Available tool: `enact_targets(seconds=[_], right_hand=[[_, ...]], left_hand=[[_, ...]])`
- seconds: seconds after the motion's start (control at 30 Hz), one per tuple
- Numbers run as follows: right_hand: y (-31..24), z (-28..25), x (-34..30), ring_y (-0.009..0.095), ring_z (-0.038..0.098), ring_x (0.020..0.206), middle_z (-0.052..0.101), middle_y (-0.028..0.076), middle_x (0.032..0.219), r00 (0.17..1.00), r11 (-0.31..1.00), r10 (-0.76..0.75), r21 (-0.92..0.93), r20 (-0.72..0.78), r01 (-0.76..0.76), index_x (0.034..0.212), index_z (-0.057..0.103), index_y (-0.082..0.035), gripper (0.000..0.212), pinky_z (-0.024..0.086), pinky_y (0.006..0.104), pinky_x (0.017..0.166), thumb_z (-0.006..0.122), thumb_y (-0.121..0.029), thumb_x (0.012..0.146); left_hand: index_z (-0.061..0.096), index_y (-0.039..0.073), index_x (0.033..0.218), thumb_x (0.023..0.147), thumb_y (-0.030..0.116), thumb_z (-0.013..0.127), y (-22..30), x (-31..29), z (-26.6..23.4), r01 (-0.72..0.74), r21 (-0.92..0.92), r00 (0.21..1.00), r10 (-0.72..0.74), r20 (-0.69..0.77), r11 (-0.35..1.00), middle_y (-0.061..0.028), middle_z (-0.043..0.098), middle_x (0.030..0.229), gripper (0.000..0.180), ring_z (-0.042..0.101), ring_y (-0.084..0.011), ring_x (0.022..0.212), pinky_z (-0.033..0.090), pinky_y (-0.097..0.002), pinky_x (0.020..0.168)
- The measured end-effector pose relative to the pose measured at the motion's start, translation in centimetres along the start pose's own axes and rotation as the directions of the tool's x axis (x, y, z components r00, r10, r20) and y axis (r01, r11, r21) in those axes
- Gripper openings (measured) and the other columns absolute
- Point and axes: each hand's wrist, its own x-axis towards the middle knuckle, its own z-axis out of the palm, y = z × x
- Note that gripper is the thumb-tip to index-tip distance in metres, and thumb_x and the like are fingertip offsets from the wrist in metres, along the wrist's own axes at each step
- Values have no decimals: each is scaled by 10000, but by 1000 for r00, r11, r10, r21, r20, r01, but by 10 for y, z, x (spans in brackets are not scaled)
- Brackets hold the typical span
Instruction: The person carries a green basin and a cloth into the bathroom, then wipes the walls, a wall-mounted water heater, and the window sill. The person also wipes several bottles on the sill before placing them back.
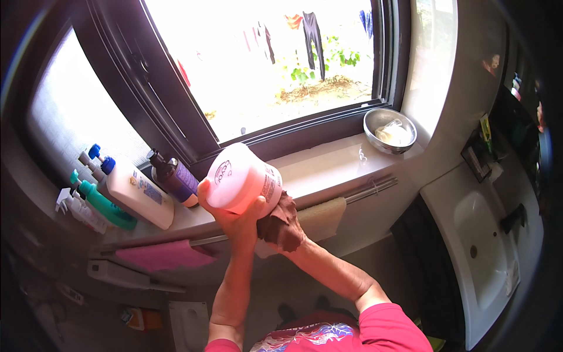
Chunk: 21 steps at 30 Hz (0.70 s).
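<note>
Gripping pink tub [243,179], both hands

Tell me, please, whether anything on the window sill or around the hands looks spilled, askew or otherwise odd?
Nothing looks spilled or damaged. The left hand holds the pink tub tipped above the window sill, while the right hand presses a brown cloth to it. The pump bottles only appear to lean, from lens bend.

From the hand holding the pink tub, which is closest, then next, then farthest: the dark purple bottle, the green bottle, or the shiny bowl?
Measured from the left hand:
1. Dark purple bottle, just to its left on the sill.
2. Green bottle, farther left.
3. Shiny metal bowl, far right on the sill's end.
</note>
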Motion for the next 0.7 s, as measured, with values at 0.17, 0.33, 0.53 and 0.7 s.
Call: enact_targets(seconds=[0.17,0.33,0.53,0.7], right_hand=[[5,-6,-22,157,554,915,570,110,1024,987,916,104,399,-122,-48,1160,493,-19,370,477,273,754,562,-208,850],[31,-3,-25,89,570,703,596,61,912,865,763,-126,510,-486,398,1169,461,29,348,474,218,544,563,-144,885],[24,-4,8,396,436,983,467,234,1057,528,757,-652,-495,-544,426,1182,426,45,430,403,480,815,570,-2,779],[45,-53,41,428,484,943,476,279,1055,630,772,-625,-482,-460,415,1199,391,76,400,432,472,809,494,-6,822]], left_hand=[[195,119,1314,610,45,790,0,14,10,54,63,998,-51,-39,997,-96,334,1223,925,365,-211,1155,341,-365,981],[222,109,1283,603,42,805,-7,16,22,13,98,1000,-12,-14,995,-99,338,1219,898,383,-200,1143,373,-346,955],[217,108,1293,612,28,795,-40,12,14,309,-228,945,-324,-30,923,-105,328,1229,897,390,-204,1140,389,-334,946],[229,84,1269,598,87,825,-43,8,26,140,168,987,-151,56,976,-120,319,1225,898,380,-223,1145,373,-334,942]])
